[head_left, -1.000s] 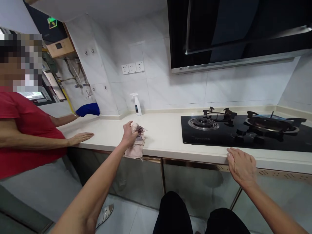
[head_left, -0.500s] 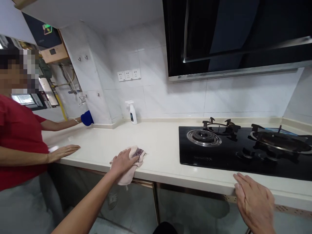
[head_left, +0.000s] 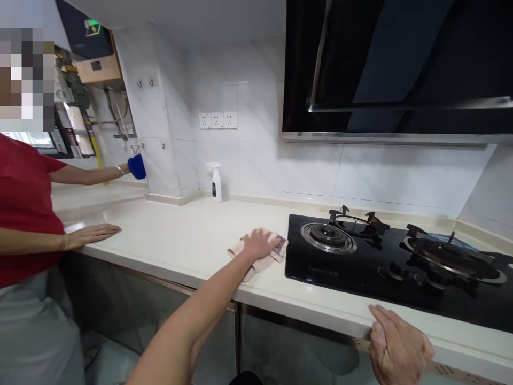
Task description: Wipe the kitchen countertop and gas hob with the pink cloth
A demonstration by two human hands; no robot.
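My left hand (head_left: 258, 243) presses a pale pink cleaning cloth (head_left: 256, 270) onto the white countertop (head_left: 188, 240), just left of the black gas stove (head_left: 308, 270). The fingers lie over the cloth, and one corner shows a purple patch. Lower right, my right hand (head_left: 398, 342) rests at the counter's front edge below the stove. Its fingers are stretched out on the counter top and nothing is held in it.
A white spray bottle (head_left: 216, 184) stands by the back wall under the sockets (head_left: 217, 120). A range hood (head_left: 385, 75) hangs over the stove. At left, a person in a red shirt (head_left: 22, 208) reaches to the wall pillar with a blue cloth (head_left: 137, 166), other hand on the counter.
My left hand has slid the cloth right along the counter, close to the stove. My right hand stays at the edge. The other person's blue cloth has moved up the pillar.
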